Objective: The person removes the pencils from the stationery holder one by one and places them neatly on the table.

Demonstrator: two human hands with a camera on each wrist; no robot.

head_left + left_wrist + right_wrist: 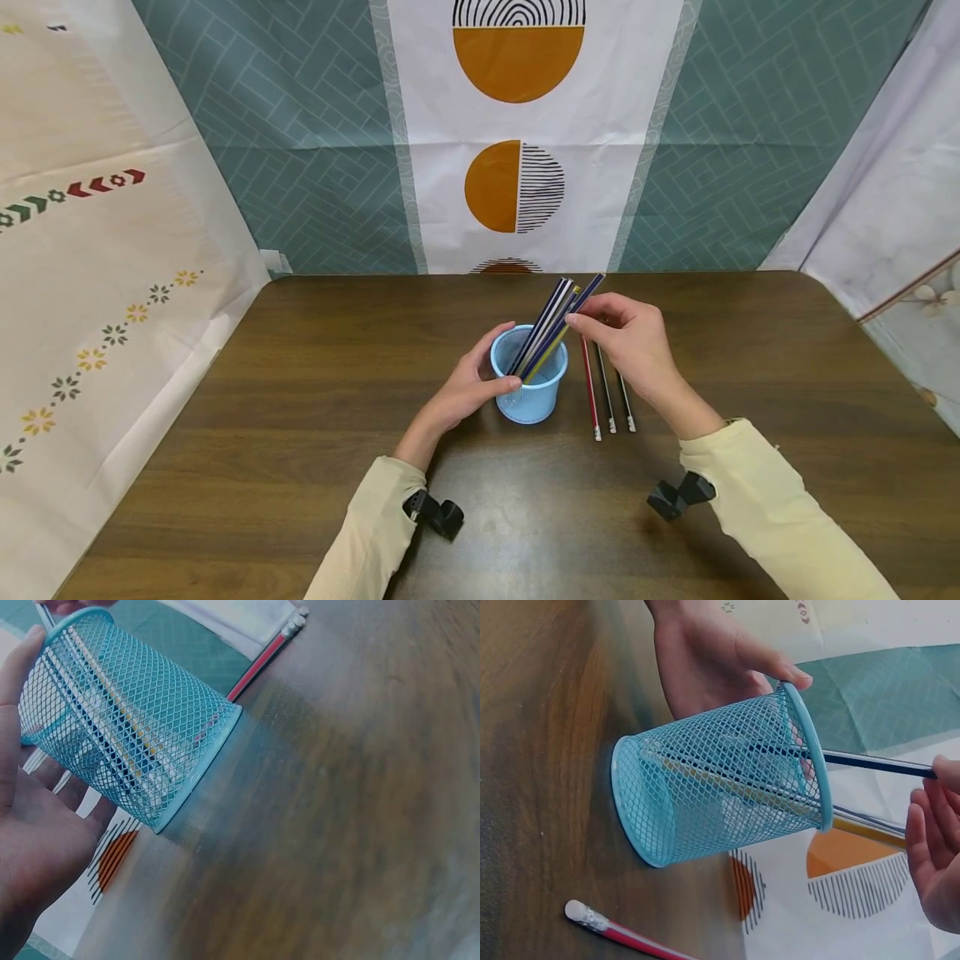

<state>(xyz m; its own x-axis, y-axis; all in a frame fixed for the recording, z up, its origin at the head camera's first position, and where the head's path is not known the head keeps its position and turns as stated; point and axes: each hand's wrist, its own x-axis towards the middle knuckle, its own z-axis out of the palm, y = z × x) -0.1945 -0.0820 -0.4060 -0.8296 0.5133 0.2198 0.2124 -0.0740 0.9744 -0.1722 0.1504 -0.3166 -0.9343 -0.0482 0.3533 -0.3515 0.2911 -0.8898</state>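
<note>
A light blue mesh pencil cup [527,406] stands upright on the table. My left hand [467,387] holds it from the left side, thumb at the near rim and fingers round the far side. Between thumb and fingertips, my right hand [633,340] pinches a dark blue striped pencil [877,763] near its upper end, its lower part inside the cup. Several more pencils lean in the cup, among them a yellow pencil [866,831]; they show through the mesh [127,712] in the left wrist view.
Right of the cup, a red pencil [590,387] and two dark pencils [606,390] lie side by side on the brown wooden table [300,417], white erasers toward me. Behind the table's far edge hangs a patterned cloth [315,150].
</note>
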